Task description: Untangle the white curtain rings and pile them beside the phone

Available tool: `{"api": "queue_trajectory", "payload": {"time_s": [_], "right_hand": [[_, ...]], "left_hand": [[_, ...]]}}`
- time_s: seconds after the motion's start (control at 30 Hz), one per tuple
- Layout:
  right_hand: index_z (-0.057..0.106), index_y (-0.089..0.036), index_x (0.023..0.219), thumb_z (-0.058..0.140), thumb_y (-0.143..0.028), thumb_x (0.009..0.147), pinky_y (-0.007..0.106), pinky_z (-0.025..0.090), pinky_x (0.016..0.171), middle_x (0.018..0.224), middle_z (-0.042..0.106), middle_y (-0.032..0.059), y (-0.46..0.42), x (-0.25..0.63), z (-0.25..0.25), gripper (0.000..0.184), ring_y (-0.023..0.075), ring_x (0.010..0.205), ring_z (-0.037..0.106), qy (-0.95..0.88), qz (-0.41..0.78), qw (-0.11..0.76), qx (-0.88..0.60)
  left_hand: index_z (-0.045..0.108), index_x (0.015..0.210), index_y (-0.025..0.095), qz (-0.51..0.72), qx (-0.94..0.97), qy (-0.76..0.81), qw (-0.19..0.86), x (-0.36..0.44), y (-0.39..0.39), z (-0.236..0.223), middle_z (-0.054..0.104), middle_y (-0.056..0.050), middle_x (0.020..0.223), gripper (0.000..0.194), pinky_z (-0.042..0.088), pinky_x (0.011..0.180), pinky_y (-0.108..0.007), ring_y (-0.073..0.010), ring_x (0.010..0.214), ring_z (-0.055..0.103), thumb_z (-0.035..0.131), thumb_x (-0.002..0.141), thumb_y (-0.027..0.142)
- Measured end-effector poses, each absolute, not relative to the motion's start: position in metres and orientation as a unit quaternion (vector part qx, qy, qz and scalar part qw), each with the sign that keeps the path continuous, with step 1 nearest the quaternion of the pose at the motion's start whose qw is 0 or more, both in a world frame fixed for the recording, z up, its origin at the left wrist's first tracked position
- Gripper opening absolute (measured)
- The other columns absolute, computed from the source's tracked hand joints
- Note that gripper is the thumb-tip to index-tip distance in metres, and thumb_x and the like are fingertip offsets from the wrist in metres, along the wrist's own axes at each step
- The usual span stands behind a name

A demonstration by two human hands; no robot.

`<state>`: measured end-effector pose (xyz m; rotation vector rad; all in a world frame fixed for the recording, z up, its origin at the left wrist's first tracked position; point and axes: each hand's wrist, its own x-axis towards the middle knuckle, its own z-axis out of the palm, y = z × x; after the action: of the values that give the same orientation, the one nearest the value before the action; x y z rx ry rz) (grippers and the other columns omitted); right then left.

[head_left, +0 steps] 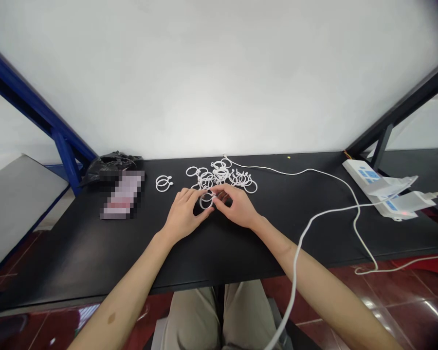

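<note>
Both my hands meet at the middle of a black table [76, 243]. My left hand [184, 214] and my right hand [237, 206] pinch the same white plastic ring [206, 200] between their fingertips, fingers closed on it. Just beyond them lies a loose pile of several white rings [222, 177]. A separate pair of white rings [163, 183] lies apart to the left of the pile.
A black crumpled bag [111, 163] and a blurred-out flat item [123, 195] sit at the left. White boxes with blue print [383, 189] lie at the right. A white cable [328, 214] runs across the table and over my right forearm. White wall behind.
</note>
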<state>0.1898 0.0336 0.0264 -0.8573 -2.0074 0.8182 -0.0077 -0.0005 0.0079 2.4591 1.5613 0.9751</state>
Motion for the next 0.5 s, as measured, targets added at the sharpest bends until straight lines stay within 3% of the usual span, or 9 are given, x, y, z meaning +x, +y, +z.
{"api": "queue_trajectory", "payload": {"time_s": [0.5], "right_hand": [[0.067,-0.020,0.098,0.056,-0.024,0.093,0.028,0.053,0.070,0.087,0.070,0.0021,0.0376,0.1894,0.0223,0.012,0.0129,0.070,0.062,-0.806,0.301,0.367,-0.352]], "left_hand": [[0.058,0.117,0.021,0.317,0.796,0.515,0.037,-0.0091,0.0004,0.0070,0.064,-0.006,0.101,0.034,0.049,0.085,-0.038,-0.0240,0.096,0.053,0.063,0.090,0.041]]}}
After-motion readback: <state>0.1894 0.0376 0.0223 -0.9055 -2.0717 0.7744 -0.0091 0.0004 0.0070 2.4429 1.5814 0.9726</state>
